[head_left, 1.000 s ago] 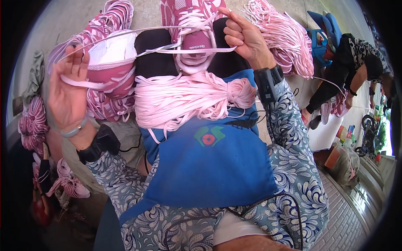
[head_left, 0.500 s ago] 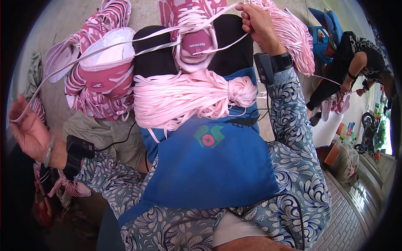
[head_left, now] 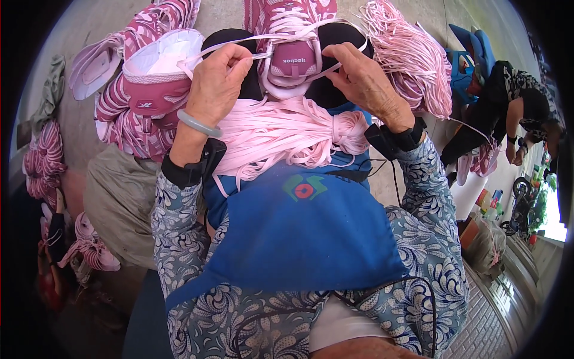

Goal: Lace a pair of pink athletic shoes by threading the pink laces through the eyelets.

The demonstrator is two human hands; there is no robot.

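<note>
Far left: pink shoe uppers [head_left: 42, 161] piled on the floor, a grey sack [head_left: 119, 197] beside the knee. Next, a stack of pink uppers [head_left: 143, 102], white lining showing on the top one.

Left hand [head_left: 218, 84]: fingers curled, thumb and forefinger pinching a pink lace [head_left: 239, 40] right by the tongue of the shoe [head_left: 290, 42]. Jade bangle and black wrist strap on that arm.

Shoe sits centre top on the black-clad knees, toe away, lace looped loosely over its front. Bundle of pink laces [head_left: 281, 134] lies across the lap on the blue apron [head_left: 299, 239], just below both hands.

Right hand [head_left: 365, 81]: fingers bent, tips pressed on the lace's other run at the shoe's right edge; exact pinch hidden, cannot tell.

Judgement: lacing step. Best done by keeping the lace flat, not twisted, both ends pulled evenly, shoe steadied against the knees.

Right: another lace heap [head_left: 406, 60]; a second person [head_left: 508, 107] bends over work farther off.
</note>
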